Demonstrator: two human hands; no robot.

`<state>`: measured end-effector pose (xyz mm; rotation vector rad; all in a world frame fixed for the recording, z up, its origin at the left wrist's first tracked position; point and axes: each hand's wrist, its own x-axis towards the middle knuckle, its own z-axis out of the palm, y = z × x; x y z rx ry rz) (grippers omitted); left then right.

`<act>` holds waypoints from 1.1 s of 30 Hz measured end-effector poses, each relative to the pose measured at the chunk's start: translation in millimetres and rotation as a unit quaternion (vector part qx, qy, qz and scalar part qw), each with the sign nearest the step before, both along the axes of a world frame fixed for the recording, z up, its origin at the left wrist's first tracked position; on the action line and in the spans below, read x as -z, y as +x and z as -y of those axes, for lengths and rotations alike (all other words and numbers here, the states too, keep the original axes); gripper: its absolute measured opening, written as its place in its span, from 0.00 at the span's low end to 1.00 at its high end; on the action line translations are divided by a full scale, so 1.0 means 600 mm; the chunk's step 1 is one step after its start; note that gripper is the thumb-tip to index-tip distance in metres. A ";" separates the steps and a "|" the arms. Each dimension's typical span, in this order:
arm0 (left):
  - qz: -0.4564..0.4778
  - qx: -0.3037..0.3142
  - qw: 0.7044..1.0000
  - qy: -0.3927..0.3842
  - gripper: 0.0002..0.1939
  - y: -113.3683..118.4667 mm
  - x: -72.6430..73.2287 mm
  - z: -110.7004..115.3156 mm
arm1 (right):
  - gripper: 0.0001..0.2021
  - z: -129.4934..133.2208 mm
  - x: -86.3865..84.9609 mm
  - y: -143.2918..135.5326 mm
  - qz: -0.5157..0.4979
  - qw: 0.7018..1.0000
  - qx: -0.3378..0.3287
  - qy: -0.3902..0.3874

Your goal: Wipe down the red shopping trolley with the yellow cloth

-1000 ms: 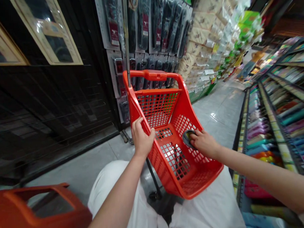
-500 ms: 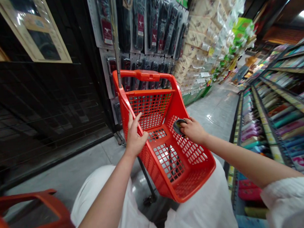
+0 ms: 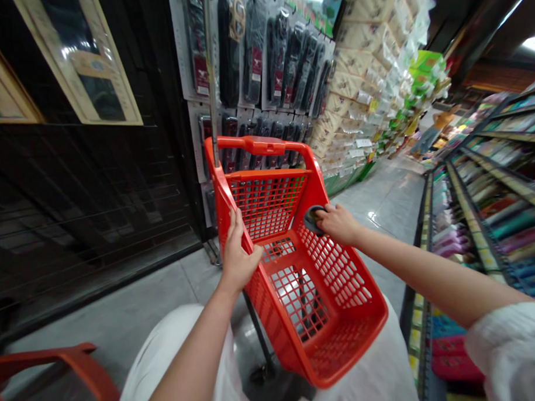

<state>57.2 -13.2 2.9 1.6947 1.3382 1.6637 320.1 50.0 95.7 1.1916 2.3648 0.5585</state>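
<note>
A red plastic shopping cart [image 3: 315,362] with a lattice basket stands in front of me, tilted in the view. My left hand [image 3: 239,254] holds its left rim, fingers along the outer side and thumb reaching over the edge. In my right hand [image 3: 338,223] is a grey, rounded, flat pad [image 3: 312,220] with a darker, yellowish middle; its exact kind is unclear. The fingers close around the pad's right side, at the upper part of the basket's right wall. Whether the pad touches the wall is hard to tell. Nothing lies inside the basket.
Packaged dark belt-like goods [image 3: 256,54] hang on a rack behind the cart. Shelves of folded textiles [image 3: 488,228] line the right side. An orange-red plastic frame [image 3: 76,377] stands at lower left. A person [image 3: 432,130] is far down the aisle.
My left fingers, spread before, have drawn together along the cart's rim. The right hand stays by the right wall with the pad, slightly shifted. The view has tipped slightly upward.
</note>
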 end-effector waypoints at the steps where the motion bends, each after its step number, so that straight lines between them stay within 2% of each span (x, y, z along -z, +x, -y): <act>1: -0.001 0.000 1.000 0.002 0.49 -0.001 0.002 0.000 | 0.14 -0.034 -0.013 -0.009 -0.005 1.000 0.007 0.024; 4: -0.010 -0.006 1.000 0.008 0.49 -0.001 0.007 -0.001 | 0.17 -0.120 -0.039 -0.031 -0.024 0.993 0.033 0.107; 6: -0.025 -0.014 0.999 0.014 0.49 0.000 0.009 -0.001 | 0.17 -0.150 -0.031 -0.041 -0.022 0.992 0.031 0.124; 7: -0.034 -0.018 0.999 0.017 0.48 0.000 0.009 -0.001 | 0.16 -0.154 -0.017 -0.045 -0.014 0.993 0.025 0.113; 9: -0.046 -0.026 0.998 0.025 0.48 0.002 0.007 0.001 | 0.15 -0.138 0.027 -0.050 0.021 0.998 0.016 0.055; 12: -0.057 -0.036 0.997 0.034 0.47 0.002 0.003 0.004 | 0.12 -0.084 0.100 -0.054 0.108 0.993 -0.002 -0.045; 14: -0.063 -0.028 0.997 0.034 0.46 0.001 0.001 0.005 | 0.12 -0.053 0.123 -0.051 0.133 0.987 -0.022 -0.083; 15: -0.065 -0.020 0.997 0.032 0.46 0.000 0.000 0.005 | 0.11 -0.046 0.121 -0.048 0.125 0.988 -0.025 -0.090; 17: -0.062 -0.005 0.998 0.025 0.44 -0.001 -0.001 0.005 | 0.12 -0.048 0.094 -0.038 0.078 0.994 -0.021 -0.067; 21: -0.045 -0.005 0.999 0.015 0.42 0.002 -0.003 0.008 | 0.14 -0.097 0.010 -0.010 0.005 0.995 -0.001 0.096; 23: -0.037 -0.011 0.999 0.017 0.41 0.006 -0.004 0.011 | 0.16 -0.121 -0.002 -0.004 0.005 0.992 -0.005 0.129; 24: -0.033 -0.013 0.999 0.019 0.41 0.009 -0.005 0.012 | 0.16 -0.129 0.005 -0.004 0.013 0.992 -0.011 0.123; 26: -0.029 -0.015 0.999 0.024 0.40 0.014 -0.008 0.016 | 0.15 -0.138 0.039 -0.012 0.035 0.996 -0.017 0.077; 30: -0.020 -0.002 0.999 0.025 0.39 0.021 -0.012 0.022 | 0.16 -0.140 0.149 -0.041 0.043 0.998 0.032 -0.041; 33: -0.012 0.004 1.000 0.016 0.38 0.023 -0.013 0.025 | 0.18 -0.143 0.223 -0.059 0.035 0.996 0.054 -0.067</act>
